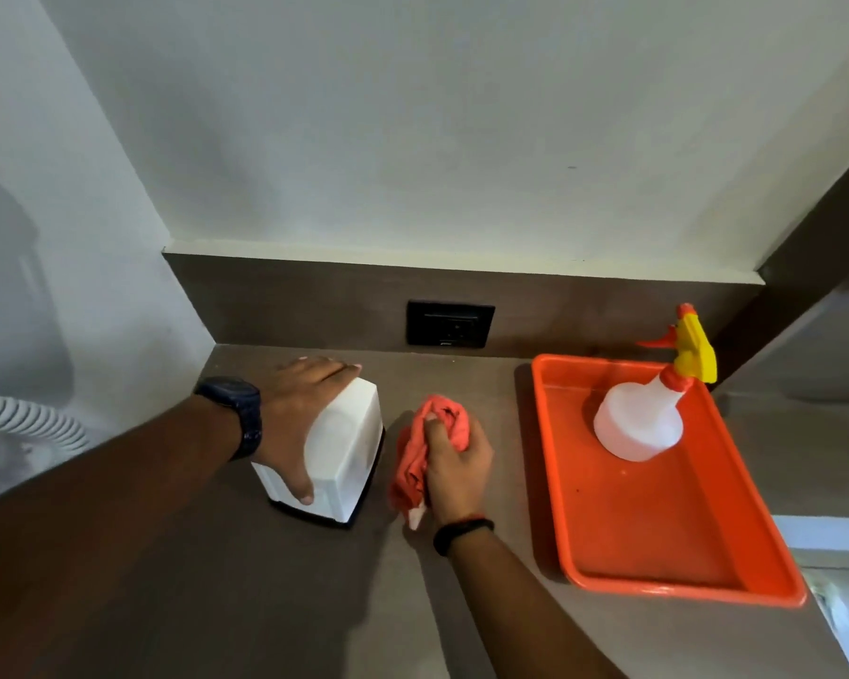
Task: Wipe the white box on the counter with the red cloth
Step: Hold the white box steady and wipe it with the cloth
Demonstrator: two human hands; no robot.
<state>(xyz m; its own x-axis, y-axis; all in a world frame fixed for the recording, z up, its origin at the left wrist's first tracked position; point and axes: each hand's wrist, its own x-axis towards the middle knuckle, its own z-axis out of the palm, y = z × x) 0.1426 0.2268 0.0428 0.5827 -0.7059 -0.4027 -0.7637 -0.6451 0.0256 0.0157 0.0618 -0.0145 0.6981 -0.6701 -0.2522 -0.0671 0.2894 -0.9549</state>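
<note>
The white box with a dark base stands on the brown counter, left of centre. My left hand lies over its top and left side, fingers wrapped round it, thumb on the near face. The red cloth is bunched up on the counter just right of the box, a small gap between them. My right hand grips the cloth from the right, with folds sticking out above and below the fist.
An orange tray sits on the right of the counter, holding a white spray bottle with a yellow and orange trigger. A black wall socket is in the backsplash. A white ribbed object is at the far left.
</note>
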